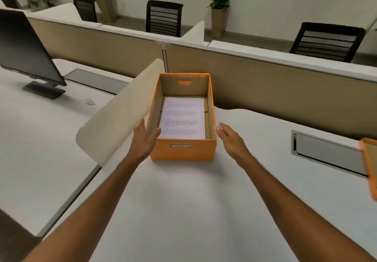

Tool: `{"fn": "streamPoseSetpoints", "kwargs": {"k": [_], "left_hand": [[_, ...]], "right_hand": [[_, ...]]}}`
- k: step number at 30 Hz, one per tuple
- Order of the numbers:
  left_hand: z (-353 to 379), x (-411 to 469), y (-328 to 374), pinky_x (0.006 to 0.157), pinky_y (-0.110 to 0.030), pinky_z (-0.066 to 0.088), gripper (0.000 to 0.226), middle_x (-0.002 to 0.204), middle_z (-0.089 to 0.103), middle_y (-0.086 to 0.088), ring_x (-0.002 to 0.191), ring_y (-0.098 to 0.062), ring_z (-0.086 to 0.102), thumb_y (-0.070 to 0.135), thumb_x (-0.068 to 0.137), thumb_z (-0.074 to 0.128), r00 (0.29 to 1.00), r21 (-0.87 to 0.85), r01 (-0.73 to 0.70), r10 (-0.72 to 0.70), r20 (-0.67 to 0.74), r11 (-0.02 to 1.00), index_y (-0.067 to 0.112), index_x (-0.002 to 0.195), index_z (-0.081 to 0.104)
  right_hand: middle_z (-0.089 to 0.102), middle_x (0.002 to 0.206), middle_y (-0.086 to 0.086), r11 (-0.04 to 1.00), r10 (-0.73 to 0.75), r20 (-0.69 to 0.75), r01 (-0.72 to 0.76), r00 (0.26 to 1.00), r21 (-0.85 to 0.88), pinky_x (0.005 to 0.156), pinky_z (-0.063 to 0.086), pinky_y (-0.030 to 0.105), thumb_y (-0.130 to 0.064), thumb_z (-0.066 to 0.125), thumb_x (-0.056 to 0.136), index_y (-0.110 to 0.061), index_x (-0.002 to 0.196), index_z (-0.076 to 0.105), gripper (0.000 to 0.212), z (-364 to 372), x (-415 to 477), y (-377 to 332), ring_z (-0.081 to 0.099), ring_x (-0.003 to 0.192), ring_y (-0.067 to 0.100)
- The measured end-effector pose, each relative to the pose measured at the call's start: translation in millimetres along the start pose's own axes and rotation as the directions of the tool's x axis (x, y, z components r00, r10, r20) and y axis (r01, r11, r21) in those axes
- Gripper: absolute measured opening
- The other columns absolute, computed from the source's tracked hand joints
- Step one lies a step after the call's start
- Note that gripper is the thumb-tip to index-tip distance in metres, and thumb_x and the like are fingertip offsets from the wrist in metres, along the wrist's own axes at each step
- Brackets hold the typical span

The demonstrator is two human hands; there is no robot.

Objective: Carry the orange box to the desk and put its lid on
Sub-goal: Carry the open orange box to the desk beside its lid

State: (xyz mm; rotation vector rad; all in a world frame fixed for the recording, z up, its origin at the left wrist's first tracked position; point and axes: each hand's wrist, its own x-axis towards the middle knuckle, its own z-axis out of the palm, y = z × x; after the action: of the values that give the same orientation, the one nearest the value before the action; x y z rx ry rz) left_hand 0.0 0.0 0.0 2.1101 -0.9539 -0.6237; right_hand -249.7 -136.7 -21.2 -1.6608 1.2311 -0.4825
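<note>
An orange box (183, 152) stands open on the white desk (183, 210), close to the beige partition. A stack of printed paper (182, 119) lies inside it. My left hand (143, 139) rests against the box's left near corner, thumb over the rim, fingers apart. My right hand (231, 139) hovers open just right of the box, a small gap between them. The orange lid (370, 165) lies at the desk's far right edge, partly cut off by the frame.
A curved cream divider (116, 114) rises left of the box, beside my left hand. Beyond it a monitor (26, 51) stands on the neighbouring desk. A grey cable hatch (326, 155) sits in the desk at right. Black chairs (164, 17) and potted plants line the far wall.
</note>
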Motion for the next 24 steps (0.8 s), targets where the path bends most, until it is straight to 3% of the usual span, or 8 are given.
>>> {"fn": "streamPoseSetpoints", "kwargs": {"k": [4,6,8,10,13,16,19,24], "left_hand": [[-1,11,-18,0.119,-0.042,0.025,0.076,0.165,0.025,-0.002,0.149,-0.025,0.028,0.06,0.098,0.039,0.995,-0.128,0.076,-0.067,0.071,0.989,0.021,0.159,0.018],[0,20,-32,0.119,-0.043,0.029,0.073,0.161,0.035,0.005,0.146,-0.019,0.036,0.069,0.094,0.036,0.993,-0.18,0.089,-0.073,0.093,0.98,0.03,0.156,0.029],[0,30,-45,0.111,-0.046,0.041,0.066,0.15,0.051,0.011,0.135,-0.014,0.05,0.076,0.089,0.038,0.987,-0.251,0.123,-0.092,0.135,0.96,0.043,0.146,0.043],[-3,31,-45,0.096,-0.037,0.052,0.049,0.134,0.065,0.012,0.118,-0.01,0.063,0.066,0.094,0.042,0.982,-0.322,0.154,-0.109,0.154,0.934,0.045,0.137,0.055],[-5,23,-30,0.074,-0.024,0.051,0.04,0.122,0.071,0.008,0.104,-0.011,0.068,0.046,0.1,0.045,0.976,-0.403,0.191,-0.128,0.178,0.895,0.035,0.136,0.058],[-7,20,-24,0.073,-0.024,0.05,0.041,0.121,0.071,0.008,0.108,-0.012,0.067,0.045,0.101,0.046,0.969,-0.418,0.206,-0.125,0.212,0.885,0.033,0.139,0.055],[-8,17,-22,0.077,-0.027,0.05,0.043,0.121,0.071,0.005,0.107,-0.013,0.067,0.043,0.101,0.048,0.961,-0.431,0.218,-0.115,0.251,0.876,0.031,0.142,0.053],[-4,-2,-15,0.086,-0.036,0.053,0.043,0.12,0.073,0.002,0.107,-0.019,0.069,0.041,0.1,0.052,0.957,-0.44,0.216,-0.098,0.275,0.872,0.03,0.142,0.054]], "right_hand": [[0.053,0.141,-0.002,0.952,0.186,0.044,-0.191,0.982,0.24,0.1,0.046,0.043,-0.052,0.036,0.102,-0.027,0.143,0.047,0.049,11,15,1,0.05,0.127,0.019],[0.057,0.136,-0.002,0.933,0.218,0.075,-0.23,0.973,0.277,0.1,0.047,0.047,-0.056,0.036,0.101,-0.029,0.138,0.051,0.049,16,20,2,0.053,0.125,0.022],[0.058,0.136,-0.003,0.926,0.213,0.093,-0.231,0.973,0.297,0.101,0.048,0.052,-0.058,0.036,0.099,-0.031,0.14,0.05,0.051,20,23,3,0.054,0.125,0.023],[0.059,0.132,-0.006,0.914,0.214,0.111,-0.239,0.97,0.328,0.096,0.05,0.05,-0.057,0.036,0.1,-0.034,0.141,0.049,0.048,22,25,3,0.056,0.12,0.021],[0.064,0.118,-0.013,0.896,0.219,0.124,-0.25,0.968,0.366,0.085,0.051,0.045,-0.052,0.035,0.102,-0.039,0.135,0.052,0.039,25,23,0,0.06,0.107,0.016],[0.067,0.111,-0.015,0.881,0.24,0.122,-0.269,0.963,0.39,0.079,0.051,0.042,-0.051,0.036,0.103,-0.042,0.127,0.058,0.034,24,21,-4,0.063,0.102,0.013],[0.068,0.115,-0.011,0.881,0.251,0.097,-0.269,0.963,0.389,0.07,0.051,0.037,-0.053,0.037,0.102,-0.039,0.133,0.056,0.04,17,18,-6,0.064,0.103,0.014],[0.067,0.122,-0.008,0.889,0.264,0.043,-0.26,0.964,0.378,0.076,0.051,0.041,-0.053,0.037,0.102,-0.037,0.138,0.053,0.043,-1,-4,3,0.063,0.106,0.016]]}}
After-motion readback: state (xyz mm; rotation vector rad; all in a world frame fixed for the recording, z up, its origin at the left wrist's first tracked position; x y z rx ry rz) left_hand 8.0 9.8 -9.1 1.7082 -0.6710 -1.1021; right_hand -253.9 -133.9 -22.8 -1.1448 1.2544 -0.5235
